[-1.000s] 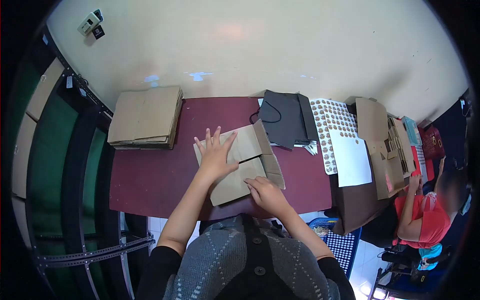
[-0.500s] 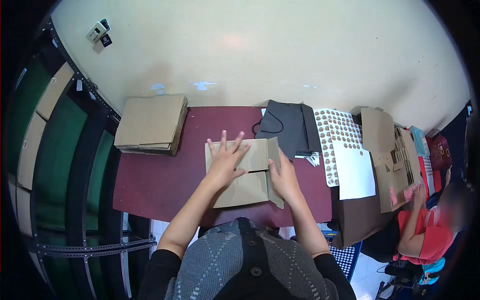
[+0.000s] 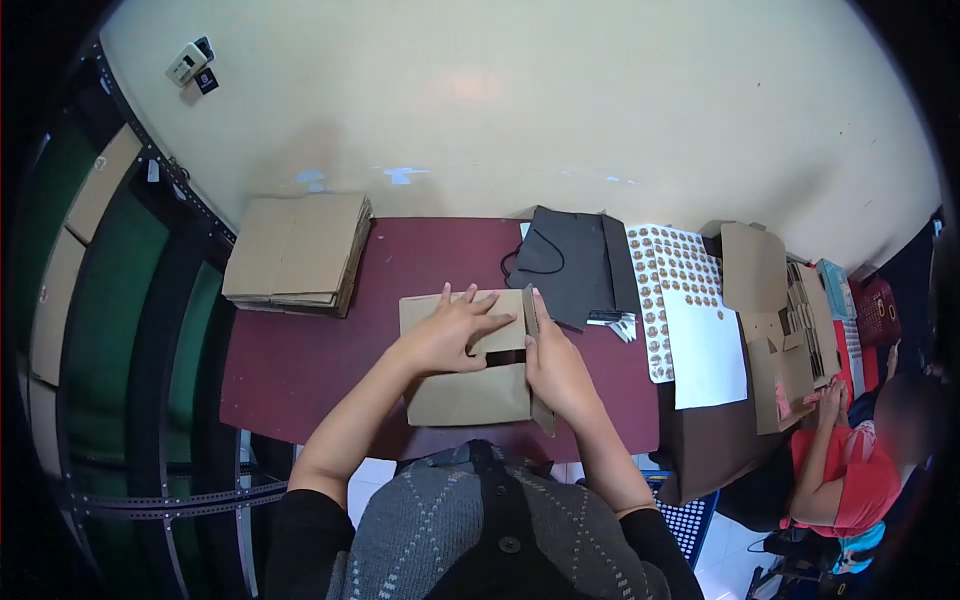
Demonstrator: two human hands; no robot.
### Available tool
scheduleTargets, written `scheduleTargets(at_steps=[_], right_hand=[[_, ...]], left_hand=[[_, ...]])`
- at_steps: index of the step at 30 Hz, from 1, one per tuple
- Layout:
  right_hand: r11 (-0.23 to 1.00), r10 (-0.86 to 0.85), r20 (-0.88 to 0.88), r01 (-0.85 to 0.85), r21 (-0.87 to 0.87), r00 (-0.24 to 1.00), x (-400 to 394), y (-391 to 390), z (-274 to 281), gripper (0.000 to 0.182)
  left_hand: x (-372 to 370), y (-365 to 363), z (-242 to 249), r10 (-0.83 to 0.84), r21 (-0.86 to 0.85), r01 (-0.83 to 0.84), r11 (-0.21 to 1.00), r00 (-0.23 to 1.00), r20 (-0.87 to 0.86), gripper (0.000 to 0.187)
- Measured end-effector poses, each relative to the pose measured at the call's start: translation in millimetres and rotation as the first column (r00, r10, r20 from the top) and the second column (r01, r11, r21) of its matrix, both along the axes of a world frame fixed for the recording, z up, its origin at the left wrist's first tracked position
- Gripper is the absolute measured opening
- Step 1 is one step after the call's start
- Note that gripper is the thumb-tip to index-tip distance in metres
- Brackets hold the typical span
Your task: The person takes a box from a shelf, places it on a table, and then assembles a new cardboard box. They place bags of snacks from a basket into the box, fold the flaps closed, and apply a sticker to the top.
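A brown cardboard box (image 3: 468, 398) lies on the maroon table in front of me, two flaps across its top with a dark gap between them. My left hand (image 3: 445, 332) rests on the far flap, fingers spread, its thumb by the gap. At the box's right end, my right hand (image 3: 558, 368) grips an upright end flap, with the thumb on the inner side and the fingers behind. Just beyond this hand lies a dark grey paper bag (image 3: 575, 260) with a black cord handle.
A stack of flattened cardboard boxes (image 3: 295, 250) stands at the table's (image 3: 300, 375) back left. To the right are a sticker sheet (image 3: 655, 300), a white sheet (image 3: 708, 350) and an open carton (image 3: 755, 270). A co-worker in red (image 3: 850, 480) sits at far right; metal shelving (image 3: 110, 400) is at left.
My left hand has slid down toward the gap, and its fingers are more bent. The gap between the top flaps is wider. My right hand stays at the end flap, which stands more upright.
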State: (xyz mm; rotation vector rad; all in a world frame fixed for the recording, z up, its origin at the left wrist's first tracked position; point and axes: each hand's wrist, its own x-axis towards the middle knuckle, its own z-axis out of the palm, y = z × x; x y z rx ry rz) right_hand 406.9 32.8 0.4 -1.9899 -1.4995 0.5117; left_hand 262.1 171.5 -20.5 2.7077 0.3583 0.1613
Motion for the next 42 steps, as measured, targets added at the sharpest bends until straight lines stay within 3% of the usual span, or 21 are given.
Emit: scheduleTargets(at_steps=[4, 6, 8, 10, 12, 14, 16, 18, 21, 23, 27, 30, 32, 42], right_hand=[[0.991, -0.018, 0.003, 0.018, -0.134, 1.000, -5, 2, -11, 0.062], [0.985, -0.029, 0.112, 0.009, 0.170, 0.993, -7, 5, -40, 0.062], [0.977, -0.001, 0.124, -0.026, 0.211, 0.992, -11, 4, -47, 0.062], [0.998, -0.053, -0.137, 0.054, 0.008, 0.989, -18, 4, -38, 0.063], [0.999, -0.025, -0.157, 0.031, 0.040, 0.987, -18, 7, -38, 0.063], [0.997, 0.004, -0.175, 0.009, 0.072, 0.985, -19, 9, -43, 0.062], [0.979, 0.027, 0.027, -0.032, 0.200, 0.999, -22, 13, -48, 0.063], [0.989, 0.013, -0.027, -0.009, 0.147, 1.000, -20, 14, -50, 0.061], [0.964, 0.004, 0.079, -0.025, 0.264, 0.997, -13, 16, -53, 0.062], [0.999, 0.036, -0.077, -0.034, 0.015, 0.996, -12, 10, -32, 0.063], [0.997, 0.059, -0.060, -0.062, -0.050, 0.996, -6, 7, -28, 0.064], [0.993, 0.116, -0.028, -0.116, 0.008, 0.993, -3, 8, -26, 0.064], [0.962, 0.112, -0.058, -0.122, -0.243, 0.992, -3, 8, -14, 0.068], [0.986, -0.031, 0.197, 0.062, -0.154, 0.980, -29, 25, -35, 0.064]], left_hand=[[7, -16, -20, 0.054, -0.066, -0.053, 0.996, 0.998, 0.022, 0.069], [12, -18, -40, 0.133, -0.112, -0.125, 0.986, 0.988, 0.075, 0.064], [14, -27, -53, 0.215, -0.122, -0.200, 0.972, 0.969, 0.119, 0.059], [17, -29, -67, 0.230, -0.095, -0.212, 0.973, 0.941, 0.248, 0.053], [18, -24, -70, 0.263, -0.093, -0.246, 0.965, 0.920, 0.291, 0.048], [17, -11, -58, 0.329, -0.259, -0.241, 0.935, 0.864, 0.381, 0.045], [22, -3, -50, 0.356, -0.247, -0.279, 0.928, 0.863, 0.360, 0.043], [26, 2, -43, 0.358, -0.268, -0.267, 0.926, 0.849, 0.390, 0.042], [27, 7, -40, 0.310, -0.248, -0.235, 0.940, 0.890, 0.334, 0.037], [28, 10, -44, 0.265, -0.221, -0.205, 0.954, 0.919, 0.292, 0.032], [32, 17, -49, 0.234, -0.114, -0.208, 0.972, 0.918, 0.320, 0.028], [35, 20, -55, 0.234, -0.155, -0.195, 0.968, 0.925, 0.299, 0.029], [38, 21, -56, 0.230, -0.164, -0.188, 0.968, 0.929, 0.291, 0.031], [53, 33, -62, 0.195, -0.319, -0.104, 0.942, 0.944, 0.267, 0.032]])
